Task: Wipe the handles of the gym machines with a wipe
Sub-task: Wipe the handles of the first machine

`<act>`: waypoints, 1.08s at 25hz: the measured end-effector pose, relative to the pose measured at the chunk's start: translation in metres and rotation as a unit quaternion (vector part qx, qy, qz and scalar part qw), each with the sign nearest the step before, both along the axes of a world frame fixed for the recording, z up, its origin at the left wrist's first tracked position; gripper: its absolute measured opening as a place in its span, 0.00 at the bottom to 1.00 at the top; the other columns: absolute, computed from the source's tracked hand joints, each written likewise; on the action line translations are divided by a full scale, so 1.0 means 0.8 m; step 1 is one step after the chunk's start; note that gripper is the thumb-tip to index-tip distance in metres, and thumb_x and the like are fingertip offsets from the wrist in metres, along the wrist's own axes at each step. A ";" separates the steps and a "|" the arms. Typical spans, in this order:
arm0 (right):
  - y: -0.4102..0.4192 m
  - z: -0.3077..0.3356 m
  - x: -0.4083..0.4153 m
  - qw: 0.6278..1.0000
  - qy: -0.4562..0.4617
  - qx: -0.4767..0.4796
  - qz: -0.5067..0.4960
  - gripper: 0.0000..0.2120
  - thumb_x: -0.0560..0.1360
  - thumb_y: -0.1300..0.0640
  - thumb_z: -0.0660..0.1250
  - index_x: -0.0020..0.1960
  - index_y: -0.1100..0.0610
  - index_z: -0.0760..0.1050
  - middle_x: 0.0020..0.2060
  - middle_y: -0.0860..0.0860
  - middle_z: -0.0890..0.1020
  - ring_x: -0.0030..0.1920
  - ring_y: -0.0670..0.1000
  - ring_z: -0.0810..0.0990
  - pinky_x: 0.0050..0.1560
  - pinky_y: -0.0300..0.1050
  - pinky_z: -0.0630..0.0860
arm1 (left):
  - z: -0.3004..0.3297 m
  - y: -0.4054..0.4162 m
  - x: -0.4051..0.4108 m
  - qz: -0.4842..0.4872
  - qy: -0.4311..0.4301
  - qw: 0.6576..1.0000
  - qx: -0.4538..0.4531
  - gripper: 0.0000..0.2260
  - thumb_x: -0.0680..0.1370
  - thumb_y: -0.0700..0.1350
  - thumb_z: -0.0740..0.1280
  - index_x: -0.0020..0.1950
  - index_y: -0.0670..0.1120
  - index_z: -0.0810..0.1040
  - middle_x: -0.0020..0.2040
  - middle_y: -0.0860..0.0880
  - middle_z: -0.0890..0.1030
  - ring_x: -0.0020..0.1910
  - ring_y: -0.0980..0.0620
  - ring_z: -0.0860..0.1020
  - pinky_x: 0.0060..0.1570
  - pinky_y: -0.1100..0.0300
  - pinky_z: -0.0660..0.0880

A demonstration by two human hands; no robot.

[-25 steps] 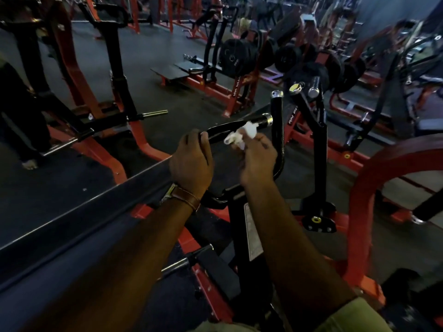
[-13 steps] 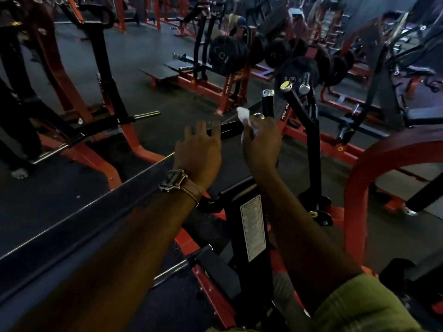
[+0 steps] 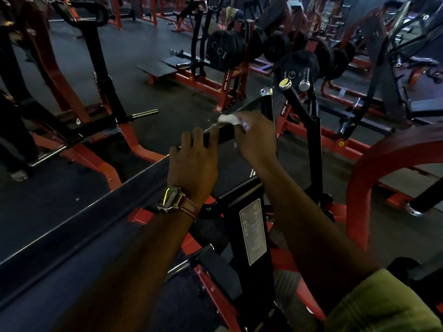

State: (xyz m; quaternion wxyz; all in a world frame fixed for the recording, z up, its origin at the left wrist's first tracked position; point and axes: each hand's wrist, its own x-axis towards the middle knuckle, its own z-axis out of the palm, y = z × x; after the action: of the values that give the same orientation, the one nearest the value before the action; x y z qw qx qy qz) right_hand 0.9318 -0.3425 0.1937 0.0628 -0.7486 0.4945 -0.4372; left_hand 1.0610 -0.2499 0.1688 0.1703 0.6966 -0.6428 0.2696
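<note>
A black horizontal handle (image 3: 224,135) of the red-and-black machine runs across the middle of the view. My left hand (image 3: 194,161), a watch on its wrist, rests on the handle's near part with the fingers laid fairly straight over it. My right hand (image 3: 256,140) pinches a crumpled white wipe (image 3: 229,119) and presses it on the far end of that handle. Just behind my right hand a black upright handle (image 3: 266,104) with a chrome cap stands. The handle's end is hidden under the wipe and my fingers.
A long dark padded beam (image 3: 96,212) slants across the lower left. The red curved frame (image 3: 383,159) rises on the right. Racks of black weight plates (image 3: 225,51) and other red machines fill the back. A person's leg and foot (image 3: 19,174) show at far left.
My left hand has released its grip on the handle and now lies on it with straighter fingers. My right hand has slid the wipe along the handle toward its far end.
</note>
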 end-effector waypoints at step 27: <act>0.042 -0.023 0.023 0.771 -0.525 0.360 -0.019 0.09 0.80 0.65 0.62 0.51 0.71 0.78 0.32 0.52 0.78 0.40 0.56 0.83 0.41 0.46 0.81 | 0.002 0.003 0.000 -0.006 0.001 1.000 0.007 0.28 0.74 0.42 0.59 0.75 0.47 0.68 0.60 0.38 0.76 0.51 0.38 0.76 0.40 0.47 0.75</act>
State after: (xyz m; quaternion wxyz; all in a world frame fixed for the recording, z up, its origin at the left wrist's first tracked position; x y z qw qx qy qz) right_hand 0.9501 -0.3085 0.1754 0.5692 -0.3158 0.5203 -0.5528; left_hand 1.0607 -0.2477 0.1707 0.1676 0.6943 -0.6483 0.2637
